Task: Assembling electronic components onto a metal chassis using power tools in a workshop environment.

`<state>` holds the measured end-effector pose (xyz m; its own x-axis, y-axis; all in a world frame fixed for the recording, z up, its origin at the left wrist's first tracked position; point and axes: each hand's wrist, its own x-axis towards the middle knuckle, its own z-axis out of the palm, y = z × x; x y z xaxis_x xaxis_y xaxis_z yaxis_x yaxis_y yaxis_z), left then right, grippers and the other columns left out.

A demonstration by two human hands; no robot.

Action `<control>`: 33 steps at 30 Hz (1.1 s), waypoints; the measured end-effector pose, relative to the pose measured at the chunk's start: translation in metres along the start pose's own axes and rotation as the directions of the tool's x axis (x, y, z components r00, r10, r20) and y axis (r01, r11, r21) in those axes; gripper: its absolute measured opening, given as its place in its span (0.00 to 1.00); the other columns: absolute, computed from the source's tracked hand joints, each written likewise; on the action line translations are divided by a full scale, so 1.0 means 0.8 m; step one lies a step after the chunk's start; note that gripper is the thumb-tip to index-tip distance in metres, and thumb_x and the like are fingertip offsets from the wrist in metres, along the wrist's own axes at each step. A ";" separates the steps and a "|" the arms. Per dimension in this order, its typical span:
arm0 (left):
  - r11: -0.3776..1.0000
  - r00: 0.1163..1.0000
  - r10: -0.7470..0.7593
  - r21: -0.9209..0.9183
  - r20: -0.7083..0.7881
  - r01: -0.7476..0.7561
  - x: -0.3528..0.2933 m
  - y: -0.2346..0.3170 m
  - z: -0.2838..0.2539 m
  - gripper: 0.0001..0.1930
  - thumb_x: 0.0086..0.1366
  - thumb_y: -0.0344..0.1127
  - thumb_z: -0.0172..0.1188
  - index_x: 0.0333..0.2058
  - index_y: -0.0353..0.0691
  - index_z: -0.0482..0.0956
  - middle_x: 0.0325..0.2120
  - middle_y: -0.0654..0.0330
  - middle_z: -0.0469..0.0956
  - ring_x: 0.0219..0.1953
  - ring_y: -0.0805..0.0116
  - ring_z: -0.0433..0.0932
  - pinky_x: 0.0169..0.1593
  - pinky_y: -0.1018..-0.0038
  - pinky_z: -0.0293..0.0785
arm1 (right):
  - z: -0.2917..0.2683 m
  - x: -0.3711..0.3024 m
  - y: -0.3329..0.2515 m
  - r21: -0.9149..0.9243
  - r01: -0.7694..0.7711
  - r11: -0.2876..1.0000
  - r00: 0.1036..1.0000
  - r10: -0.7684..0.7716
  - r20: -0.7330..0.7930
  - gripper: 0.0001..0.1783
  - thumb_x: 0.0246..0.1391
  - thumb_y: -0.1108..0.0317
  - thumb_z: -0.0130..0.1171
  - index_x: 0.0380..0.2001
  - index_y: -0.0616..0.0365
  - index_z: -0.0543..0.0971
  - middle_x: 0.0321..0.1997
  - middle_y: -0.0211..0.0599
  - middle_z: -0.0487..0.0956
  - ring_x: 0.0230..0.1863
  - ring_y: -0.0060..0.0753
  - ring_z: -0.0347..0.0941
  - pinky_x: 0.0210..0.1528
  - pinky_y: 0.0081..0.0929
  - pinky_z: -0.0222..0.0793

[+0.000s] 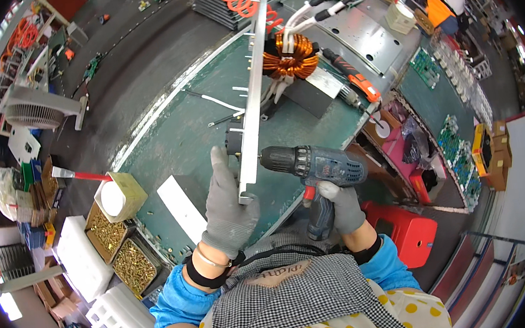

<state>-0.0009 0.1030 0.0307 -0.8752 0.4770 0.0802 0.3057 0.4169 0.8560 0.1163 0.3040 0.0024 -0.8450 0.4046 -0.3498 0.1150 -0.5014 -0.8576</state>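
A silvery metal panel [255, 101] stands on edge on the green work table, running away from me. My left hand [226, 212], in a grey glove, grips its near end, fingers on the left face beside a black component [233, 136]. In my right hand [342, 207], also gloved, is a dark blue cordless drill [332, 165], a finger at its red trigger. The drill's tip points left at the panel's right face; whether it touches a screw I cannot tell. A copper-wound coil [293, 58] with thick white leads sits right of the panel's far part.
A second, orange-and-black power driver [355, 79] lies at the table's right edge. Trays of brass-coloured screws [136, 264] and a tub with a red-handled brush [120, 196] stand at left. A white block [183, 208] lies near my left hand; a red stool [405, 232] stands at right.
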 end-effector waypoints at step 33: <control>0.981 0.983 -0.179 -0.064 0.034 0.181 -0.005 -0.009 -0.010 0.08 0.58 0.26 0.53 0.36 0.31 0.76 0.22 0.60 0.76 0.22 0.73 0.74 0.28 0.74 0.72 | 0.004 -0.013 -0.002 0.268 -0.286 0.920 0.944 0.224 0.241 0.21 0.47 0.64 0.62 0.45 0.62 0.76 0.36 0.37 0.80 0.33 0.27 0.76 0.38 0.23 0.75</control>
<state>-0.0030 0.0919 0.0280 -0.9025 0.4208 -0.0918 0.1176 0.4457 0.8874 0.1234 0.2983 0.0084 -0.8982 0.0856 -0.4311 0.2077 -0.7817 -0.5880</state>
